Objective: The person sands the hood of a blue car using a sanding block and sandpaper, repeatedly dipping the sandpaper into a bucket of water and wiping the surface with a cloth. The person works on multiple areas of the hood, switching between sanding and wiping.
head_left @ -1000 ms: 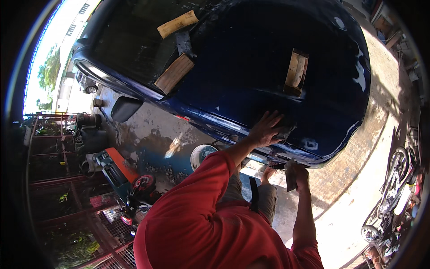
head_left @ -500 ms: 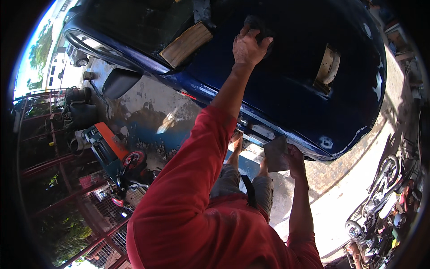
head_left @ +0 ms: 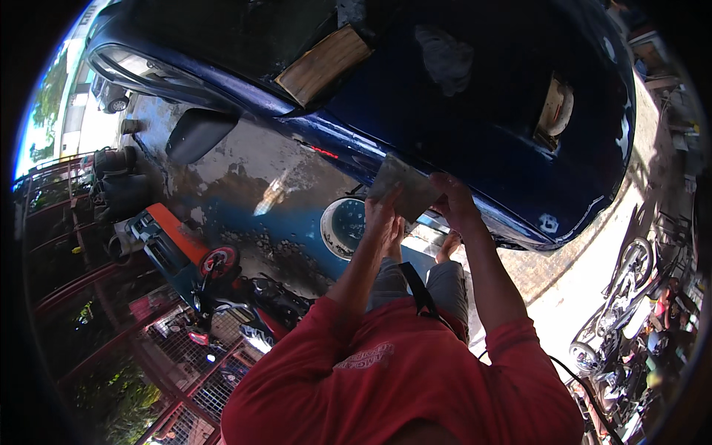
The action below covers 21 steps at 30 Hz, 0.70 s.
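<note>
Both my left hand (head_left: 380, 216) and my right hand (head_left: 454, 202) hold a grey, flat square sheet (head_left: 400, 182) by opposite sides, in front of the near edge of a dark blue car (head_left: 482, 170). A dark, crumpled cloth (head_left: 445, 61) lies on the bonnet. A wooden block (head_left: 323, 65) rests near the windscreen, and another narrow wooden piece (head_left: 552, 111) sits farther right on the bonnet. Below my hands, beside my bare feet, stands a round white bucket (head_left: 328, 231) with dark water in it.
A side mirror (head_left: 196, 135) juts from the car. At the left are an orange-and-teal machine (head_left: 174, 233), a motorbike (head_left: 274, 297) and red metal grilles (head_left: 96, 274). Bicycles and clutter (head_left: 623, 297) line the right side. Another car (head_left: 110, 99) stands beyond.
My left hand has left the bonnet, where the dark cloth now lies, and has come down onto the grey sheet. My right hand has moved up and left with the sheet.
</note>
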Motion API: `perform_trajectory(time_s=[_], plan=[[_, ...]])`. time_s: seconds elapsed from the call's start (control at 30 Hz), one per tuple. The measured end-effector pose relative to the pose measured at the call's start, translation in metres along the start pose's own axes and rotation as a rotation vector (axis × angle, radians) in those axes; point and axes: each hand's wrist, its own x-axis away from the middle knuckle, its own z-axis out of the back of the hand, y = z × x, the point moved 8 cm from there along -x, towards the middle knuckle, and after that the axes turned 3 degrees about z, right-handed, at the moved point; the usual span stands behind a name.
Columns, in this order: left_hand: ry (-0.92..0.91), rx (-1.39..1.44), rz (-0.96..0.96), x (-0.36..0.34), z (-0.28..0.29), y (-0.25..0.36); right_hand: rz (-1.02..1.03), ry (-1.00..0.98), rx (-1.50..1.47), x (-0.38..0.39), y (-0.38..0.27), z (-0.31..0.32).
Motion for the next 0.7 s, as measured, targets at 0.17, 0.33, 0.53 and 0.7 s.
perform_trajectory(time_s=[0.17, 0.33, 0.53, 0.7], plan=[[0.115, 0.006, 0.065, -0.038, -0.032, -0.013, -0.008, 0.15, -0.094, -0.02, 0.006, -0.002], [0.231, 0.15, -0.015, -0.052, -0.046, -0.017, 0.01, 0.195, 0.135, -0.057, -0.009, 0.0], [0.426, -0.028, -0.096, -0.055, -0.054, -0.023, 0.134, 0.371, 0.4, -0.069, -0.028, 0.015], [0.382, -0.11, -0.295, -0.061, -0.078, -0.004, 0.244, 0.322, 0.406, -0.096, -0.043, 0.008]])
